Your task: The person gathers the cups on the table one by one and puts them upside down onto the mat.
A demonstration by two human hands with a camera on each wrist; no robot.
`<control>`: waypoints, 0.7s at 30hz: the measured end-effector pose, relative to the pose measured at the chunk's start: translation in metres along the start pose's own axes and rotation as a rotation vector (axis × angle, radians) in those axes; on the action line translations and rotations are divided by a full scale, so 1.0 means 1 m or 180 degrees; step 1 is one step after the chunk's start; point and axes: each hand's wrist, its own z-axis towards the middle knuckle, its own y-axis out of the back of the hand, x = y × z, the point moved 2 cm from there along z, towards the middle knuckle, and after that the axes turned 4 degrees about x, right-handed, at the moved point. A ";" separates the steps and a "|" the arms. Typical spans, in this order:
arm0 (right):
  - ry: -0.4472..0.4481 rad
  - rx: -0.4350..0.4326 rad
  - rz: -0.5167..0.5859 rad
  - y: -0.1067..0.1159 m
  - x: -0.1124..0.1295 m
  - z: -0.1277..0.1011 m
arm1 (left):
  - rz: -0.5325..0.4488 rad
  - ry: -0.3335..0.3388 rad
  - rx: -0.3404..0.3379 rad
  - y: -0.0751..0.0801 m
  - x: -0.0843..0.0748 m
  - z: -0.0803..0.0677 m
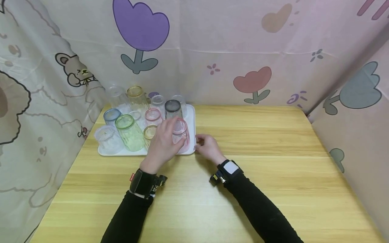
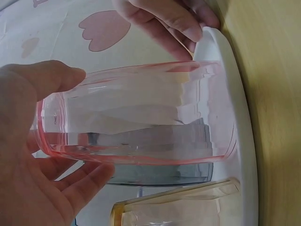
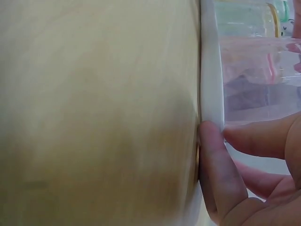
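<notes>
At the front right corner of a white tray stands a tall clear pink glass. My left hand holds it near its upper end, thumb on one side and fingers on the other. My right hand is at the tray's right edge, pinching the rim between thumb and fingers. Behind the pink glass is a dark grey glass, and to its left a yellow-rimmed glass, partly hidden by my left hand.
Several other glasses crowd the tray, among them a green one, a blue-rimmed one and a tall amber-rimmed one. The tray lies on the far left of a wooden table. A printed curtain hangs behind.
</notes>
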 end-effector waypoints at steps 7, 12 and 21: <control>-0.0025 0.0038 -0.0009 0.001 0.001 -0.003 | -0.0037 0.0135 0.0146 -0.001 0.000 0.002; 0.0034 0.0158 0.0033 0.002 0.000 -0.009 | -0.0056 0.0222 0.0215 -0.002 0.003 0.002; 0.0671 -0.0162 -0.0721 0.035 0.011 -0.027 | 0.0121 0.0069 -0.0144 0.001 0.012 0.000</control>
